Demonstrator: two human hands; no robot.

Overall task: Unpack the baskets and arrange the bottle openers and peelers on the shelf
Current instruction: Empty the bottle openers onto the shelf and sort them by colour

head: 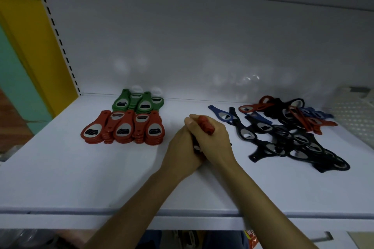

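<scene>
Head view: left hand (182,148) and right hand (217,139) pressed together mid-shelf (60,178), fingers clenched round red opener stack (205,125). Sorted red pile (123,128) and green pile (137,102) at left. Mixed opener heap (283,133) at right, basket (353,112) beyond.
</scene>
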